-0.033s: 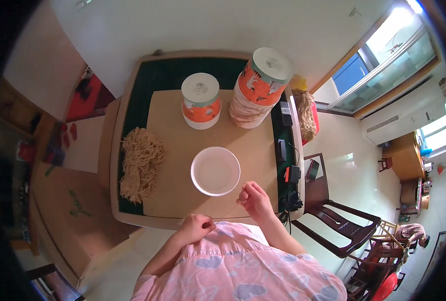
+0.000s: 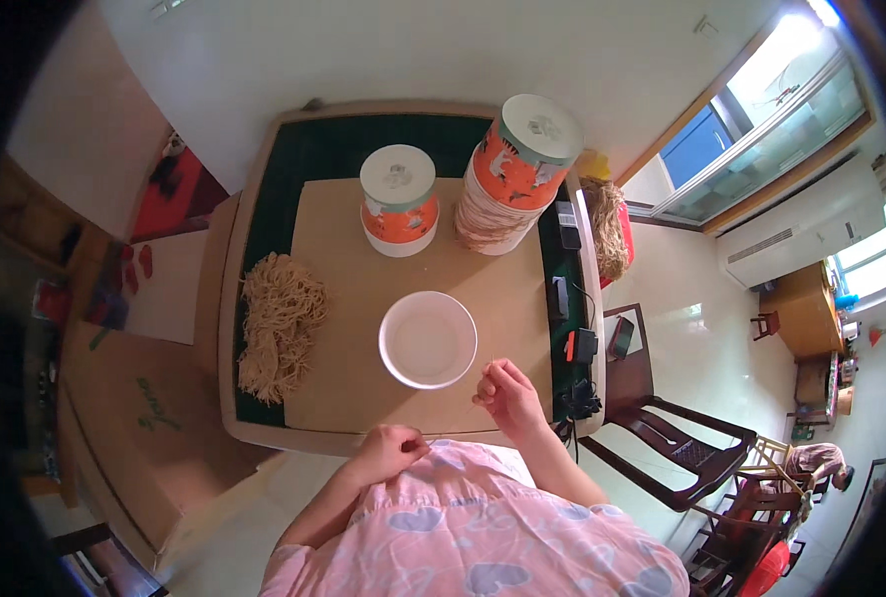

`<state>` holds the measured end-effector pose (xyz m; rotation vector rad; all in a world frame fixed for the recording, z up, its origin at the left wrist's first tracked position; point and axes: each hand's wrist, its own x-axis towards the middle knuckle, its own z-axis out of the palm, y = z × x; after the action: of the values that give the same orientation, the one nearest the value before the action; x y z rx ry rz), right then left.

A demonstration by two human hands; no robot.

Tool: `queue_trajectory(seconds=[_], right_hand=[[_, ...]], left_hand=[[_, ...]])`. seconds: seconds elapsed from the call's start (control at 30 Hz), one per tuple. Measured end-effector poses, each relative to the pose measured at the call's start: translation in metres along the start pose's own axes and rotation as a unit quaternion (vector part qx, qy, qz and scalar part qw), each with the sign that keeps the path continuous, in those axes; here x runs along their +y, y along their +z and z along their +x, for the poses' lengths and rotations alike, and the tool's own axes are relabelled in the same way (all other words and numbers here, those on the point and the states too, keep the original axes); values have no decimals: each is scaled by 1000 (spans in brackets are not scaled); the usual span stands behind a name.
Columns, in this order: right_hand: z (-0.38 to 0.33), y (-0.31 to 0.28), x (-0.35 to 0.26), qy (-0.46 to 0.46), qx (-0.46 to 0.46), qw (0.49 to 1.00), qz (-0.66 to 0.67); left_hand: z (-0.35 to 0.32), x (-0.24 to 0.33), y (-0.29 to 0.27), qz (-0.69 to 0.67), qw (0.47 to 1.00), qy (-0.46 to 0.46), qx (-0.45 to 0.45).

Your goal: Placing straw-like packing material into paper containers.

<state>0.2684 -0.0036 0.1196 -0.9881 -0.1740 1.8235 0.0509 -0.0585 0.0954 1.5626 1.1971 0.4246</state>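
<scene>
Right hand [image 2: 507, 394] loosely curled, empty, just beside round white plastic bowl [image 2: 428, 339]; left hand [image 2: 391, 450] fisted at surface [image 2: 348, 298] edge.

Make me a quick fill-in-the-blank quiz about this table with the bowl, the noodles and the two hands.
1. The white bowl is ____ inside.
2. The pile of dry noodles lies to the ____ of the bowl.
3. The right hand is beside the bowl; the left hand is at the table's ____ edge.

Missing words: empty; left; near
</scene>
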Motion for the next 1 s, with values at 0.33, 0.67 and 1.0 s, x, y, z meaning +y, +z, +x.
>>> queue_trajectory(seconds=[0.33,0.67,1.0], right_hand=[[9,-33,-39,-154,62,906,-390],[34,-30,3,-114,-46,862,-492],[50,21,33,-128,-152,826,-527]], left_hand=[[121,17,38,62,961,129,238],[97,-4,-1,-17,961,-6,276],[47,12,-34,-81,971,1,225]])
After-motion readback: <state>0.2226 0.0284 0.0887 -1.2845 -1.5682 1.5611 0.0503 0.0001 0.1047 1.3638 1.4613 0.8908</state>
